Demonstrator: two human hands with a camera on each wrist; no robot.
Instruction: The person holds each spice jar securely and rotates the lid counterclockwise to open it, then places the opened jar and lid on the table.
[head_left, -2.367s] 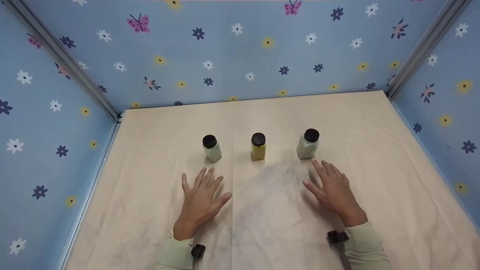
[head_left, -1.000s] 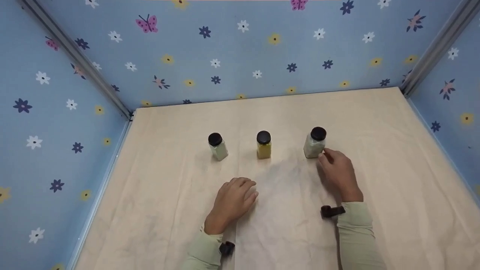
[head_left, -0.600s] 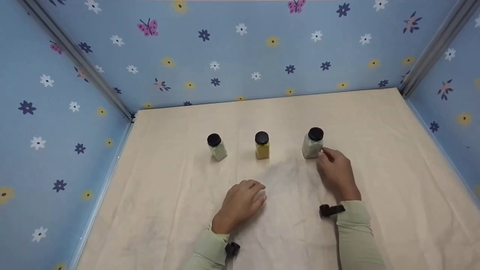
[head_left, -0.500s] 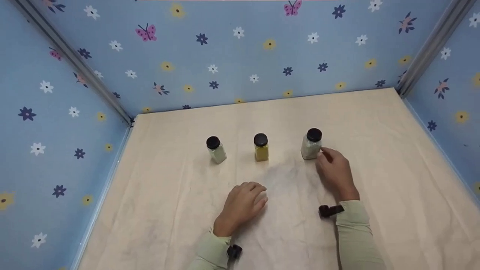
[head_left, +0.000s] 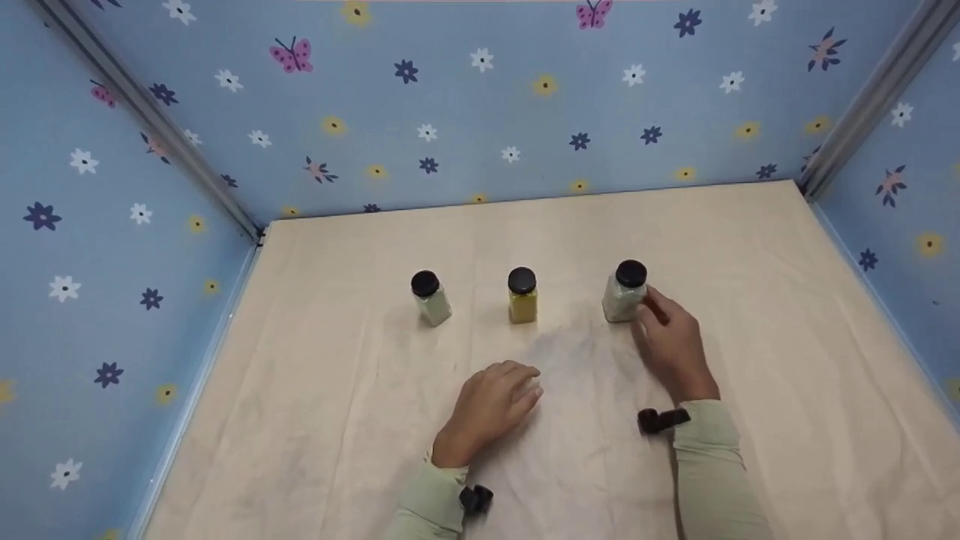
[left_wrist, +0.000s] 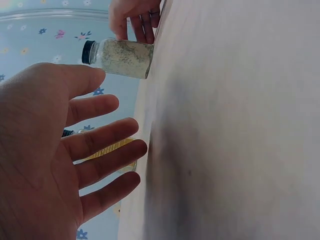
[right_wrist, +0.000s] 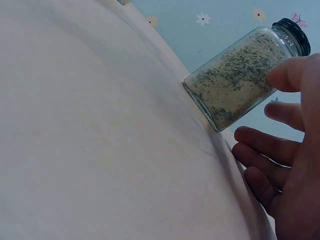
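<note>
Three square glass jars with black lids stand upright in a row. The right jar [head_left: 622, 296] holds pale, green-flecked seasoning, plain in the right wrist view [right_wrist: 240, 75]. My right hand [head_left: 671, 341] is at its right side, thumb and fingertips close against the glass, fingers loosely bent and not wrapped around it. The middle jar [head_left: 523, 300] has yellow contents. On the left stands another pale jar [head_left: 433, 301]. Palm down over the cloth, in front of the middle jar, my left hand [head_left: 487, 405] holds nothing. Its fingers [left_wrist: 110, 162] look relaxed and spread in the left wrist view.
A cream cloth [head_left: 300, 375] with creases covers the table. Blue flowered panels [head_left: 480, 97] rise at the back and both sides, joined by grey metal posts [head_left: 870, 97]. Each wrist carries a small black camera [head_left: 476, 499].
My left hand has moved right, away from the left jar, its fingers drawing together. The right hand has come forward to the right jar's side. The jars keep their places.
</note>
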